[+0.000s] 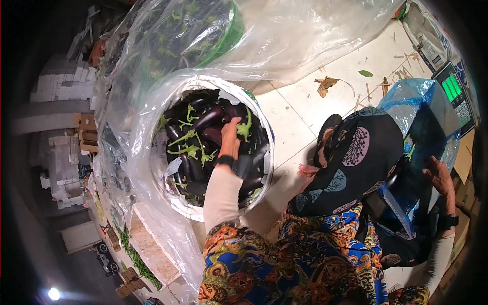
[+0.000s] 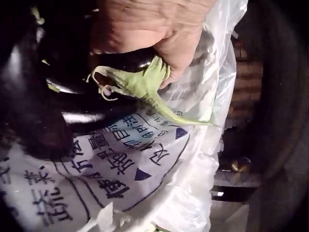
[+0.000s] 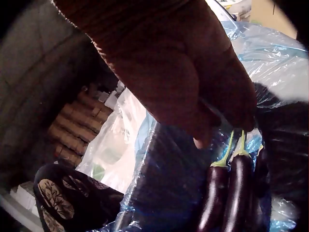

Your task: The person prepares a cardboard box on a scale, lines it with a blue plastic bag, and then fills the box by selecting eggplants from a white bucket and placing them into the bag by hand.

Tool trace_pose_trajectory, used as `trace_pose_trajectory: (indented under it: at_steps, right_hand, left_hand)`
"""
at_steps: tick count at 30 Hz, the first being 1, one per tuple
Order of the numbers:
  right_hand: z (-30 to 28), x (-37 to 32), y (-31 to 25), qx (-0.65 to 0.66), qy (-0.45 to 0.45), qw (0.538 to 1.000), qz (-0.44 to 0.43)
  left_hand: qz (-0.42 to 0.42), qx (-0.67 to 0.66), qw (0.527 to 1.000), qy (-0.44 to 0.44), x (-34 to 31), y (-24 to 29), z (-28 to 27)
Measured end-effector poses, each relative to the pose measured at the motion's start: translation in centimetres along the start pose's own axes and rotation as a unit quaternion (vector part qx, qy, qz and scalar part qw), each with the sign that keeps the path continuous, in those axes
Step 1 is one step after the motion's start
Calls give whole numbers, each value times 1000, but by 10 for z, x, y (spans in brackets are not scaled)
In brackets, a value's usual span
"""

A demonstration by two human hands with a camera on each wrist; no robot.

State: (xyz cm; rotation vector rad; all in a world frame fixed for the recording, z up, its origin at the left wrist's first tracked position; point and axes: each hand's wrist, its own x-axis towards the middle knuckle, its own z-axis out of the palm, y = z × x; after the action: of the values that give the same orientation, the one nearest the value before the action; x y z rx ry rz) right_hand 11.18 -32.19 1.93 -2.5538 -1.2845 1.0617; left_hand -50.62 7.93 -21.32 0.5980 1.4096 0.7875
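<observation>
In the head view my left hand [image 1: 230,142] reaches into a round white-lined container [image 1: 271,152] full of dark eggplants [image 1: 207,118]. The left wrist view shows that hand [image 2: 149,26] gripping an eggplant [image 2: 126,60] near its green cap [image 2: 154,79], above white plastic with blue printed characters. At the right, my right hand [image 1: 441,178] is over a blue-lined container [image 1: 424,91], its fingers loosely bent. In the right wrist view the hand [image 3: 193,82] hangs just above the stems of several upright eggplants [image 3: 236,193]; whether the fingertips touch the stems is unclear.
A green-rimmed container [image 1: 231,33] under clear plastic stands behind the white-lined one. A scale with a green display [image 1: 451,87] is at the far right. Dry leaves [image 1: 327,86] and stem bits lie on the tiles. Patterned dark cloth [image 1: 356,157] covers a knee between the containers.
</observation>
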Motion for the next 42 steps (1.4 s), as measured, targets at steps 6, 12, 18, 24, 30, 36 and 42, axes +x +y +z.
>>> trace_pose_trajectory:
  at_steps: [6, 12, 18, 24, 30, 36, 42]
  right_hand:
    - [0, -2, -12, -36, 22, 999, -20]
    - [-3, -3, -17, -38, 7, 999, -38]
    - [-5, -7, -32, -76, 7, 997, -3]
    - [3, 11, 13, 50, -14, 999, -16]
    - [-1, 6, -7, 14, -13, 1000, -7]
    - [0, 5, -4, 43, -2, 999, 5]
    - [3, 11, 5, 12, -11, 1000, -21]
  left_hand:
    - [-130, -312, 937, -89, -138, 5, -4]
    - [-36, -134, 980, -146, -174, 4, -29]
    - [-12, 328, 917, -225, -223, 76, -59]
    - [9, 514, 834, -201, -186, 82, -78]
    - [365, 758, 534, -82, -118, 48, -32]
    - [283, 607, 739, -68, -45, 17, 22]
    - [85, 551, 818, 141, -8, -21, 88]
